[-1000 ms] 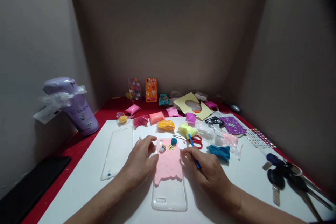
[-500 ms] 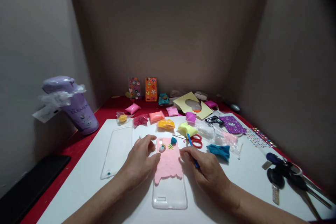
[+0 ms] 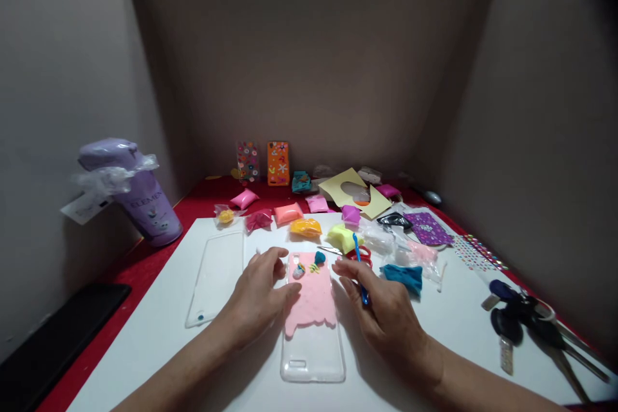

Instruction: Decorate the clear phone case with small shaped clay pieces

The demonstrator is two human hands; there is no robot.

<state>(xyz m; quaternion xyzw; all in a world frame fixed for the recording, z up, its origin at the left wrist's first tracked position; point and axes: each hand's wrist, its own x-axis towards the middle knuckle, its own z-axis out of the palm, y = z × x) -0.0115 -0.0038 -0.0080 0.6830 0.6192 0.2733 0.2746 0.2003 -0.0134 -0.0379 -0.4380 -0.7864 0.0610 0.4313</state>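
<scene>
A clear phone case (image 3: 313, 360) lies flat in front of me, its upper part covered by pink clay (image 3: 311, 302) with a ragged lower edge. Near its top sit a teal piece (image 3: 319, 258), thin yellow strands (image 3: 314, 268) and a small whitish-blue piece (image 3: 299, 271). My left hand (image 3: 261, 290) rests at the case's left edge, fingers apart, thumb over the pink clay, holding nothing. At the right edge, my right hand (image 3: 379, 299) holds a blue tool (image 3: 358, 250) between its fingers, the tool's upper end pointing up and away.
Another clear case (image 3: 217, 277) lies left. Behind are clay packets, including orange (image 3: 306, 227) and yellow (image 3: 344, 238), and red-handled scissors (image 3: 365, 256). A blue packet (image 3: 403, 278) and keys (image 3: 506, 328) lie right. A purple tumbler (image 3: 152, 209) stands far left.
My right hand's fingers have lifted and spread a little, and the blue tool has tilted more upright. My left thumb reaches slightly further over the pink clay.
</scene>
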